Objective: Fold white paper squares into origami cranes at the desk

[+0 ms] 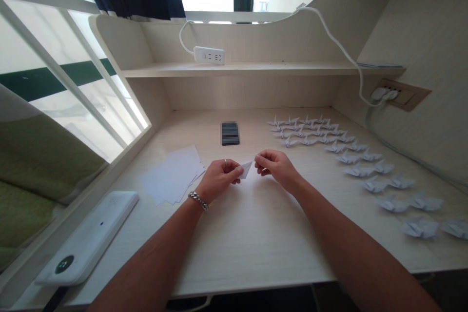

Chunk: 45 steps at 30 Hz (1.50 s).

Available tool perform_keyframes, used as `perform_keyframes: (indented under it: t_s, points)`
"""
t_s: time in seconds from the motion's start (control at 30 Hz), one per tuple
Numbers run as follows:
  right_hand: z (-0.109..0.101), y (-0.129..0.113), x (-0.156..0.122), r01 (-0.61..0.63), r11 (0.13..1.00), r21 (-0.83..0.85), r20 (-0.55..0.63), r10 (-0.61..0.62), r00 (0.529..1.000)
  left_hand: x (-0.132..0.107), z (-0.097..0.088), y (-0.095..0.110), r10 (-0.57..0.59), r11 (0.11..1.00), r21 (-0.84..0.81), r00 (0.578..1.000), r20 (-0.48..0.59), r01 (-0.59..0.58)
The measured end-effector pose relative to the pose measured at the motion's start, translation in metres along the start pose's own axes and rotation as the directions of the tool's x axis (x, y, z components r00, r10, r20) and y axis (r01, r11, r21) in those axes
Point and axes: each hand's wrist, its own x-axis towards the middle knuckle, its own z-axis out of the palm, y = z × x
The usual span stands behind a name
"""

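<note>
Between thumb and fingers, my left hand [219,175] pinches a small folded piece of white paper [246,169], held just above the desk. The paper comes to a point at its upper right. My right hand [274,163] is beside that point, thumb and index finger pressed together; whether they touch the paper or hold anything is too small to tell. To the left of my left hand lies a loose stack of white paper sheets [173,173]. Rows of folded white paper cranes [360,170] stand to the right of my right hand.
A dark phone-like slab [230,133] lies behind my hands. At the front left is a long white device [93,234] with a round display. A power strip [209,55] rests on the shelf [256,69]. A white cable [334,41] runs to the wall socket [402,93].
</note>
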Motion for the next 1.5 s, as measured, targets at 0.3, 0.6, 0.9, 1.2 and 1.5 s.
perform_keyframes:
  t_s: [0.3, 0.6, 0.9, 1.2, 1.5]
  points:
    - [0.009, 0.000, -0.002, -0.020, 1.000, 0.009, 0.052, 0.019, 0.998, 0.001, 0.002, -0.004, 0.023, 1.000, 0.013, 0.999, 0.047, -0.023]
    - [0.006, 0.003, 0.001, -0.013, 0.999, -0.046, -0.054, 0.010, 0.999, 0.001, 0.000, -0.007, 0.095, 0.994, -0.062, 0.993, 0.067, -0.091]
    - [0.017, 0.007, -0.001, 0.035, 0.998, -0.061, -0.031, -0.037, 0.999, 0.001, 0.002, -0.006, 0.187, 0.956, 0.225, 0.982, 0.031, -0.189]
    - [0.021, 0.009, -0.002, 0.064, 0.984, -0.168, 0.056, -0.055, 0.997, 0.002, 0.004, -0.005, 0.123, 0.953, 0.285, 0.991, -0.051, -0.103]
    - [0.027, 0.010, -0.009, 0.183, 0.840, -0.510, -0.012, -0.219, 0.976, 0.001, 0.008, 0.000, 0.078, 0.948, 0.318, 0.976, -0.204, -0.009]
